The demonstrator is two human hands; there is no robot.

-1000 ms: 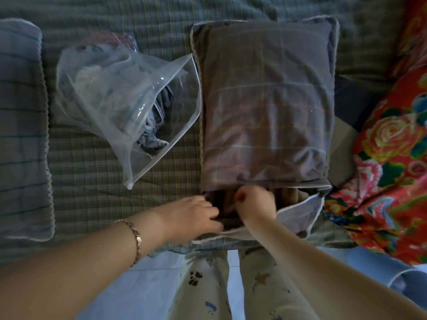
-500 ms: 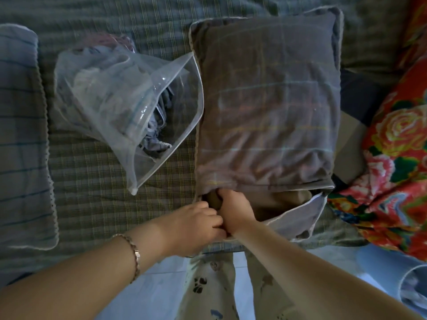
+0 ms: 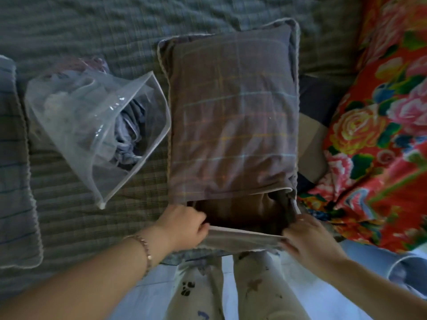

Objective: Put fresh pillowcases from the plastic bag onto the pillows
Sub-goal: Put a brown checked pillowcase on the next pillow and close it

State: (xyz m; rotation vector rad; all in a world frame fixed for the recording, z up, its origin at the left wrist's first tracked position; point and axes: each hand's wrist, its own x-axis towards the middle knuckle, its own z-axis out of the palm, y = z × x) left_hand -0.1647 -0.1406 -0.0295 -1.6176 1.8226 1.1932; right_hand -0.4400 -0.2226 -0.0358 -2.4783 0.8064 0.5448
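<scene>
Two hands work at the near, open end of a plaid pillowcase [image 3: 233, 125] lying on the bed [image 3: 97, 24]. The left hand [image 3: 184, 225] has its fingers curled over the left corner of the lower hem [image 3: 242, 234], grasping it. The right hand [image 3: 309, 241] pinches the same hem at its right corner. The pale edge runs taut between them. Above that edge the mouth gapes, and the brown pillow [image 3: 240, 209] shows inside, its near end not covered by the upper layer of cloth. The rest of the pillow sits inside the case, which reaches away from the person toward the far side of the bed.

A clear plastic bag [image 3: 92, 125] lies just left of the pillowcase, its white-trimmed opening turned toward it, with bundled blue-grey fabric [image 3: 129, 137] inside. A second pillow [image 3: 13, 169] in blue-striped cloth rests at the left edge. A red floral quilt [image 3: 381, 135] is heaped on the right. A bracelet [image 3: 144, 248] circles the left wrist, and printed trousers [image 3: 254, 292] show below.
</scene>
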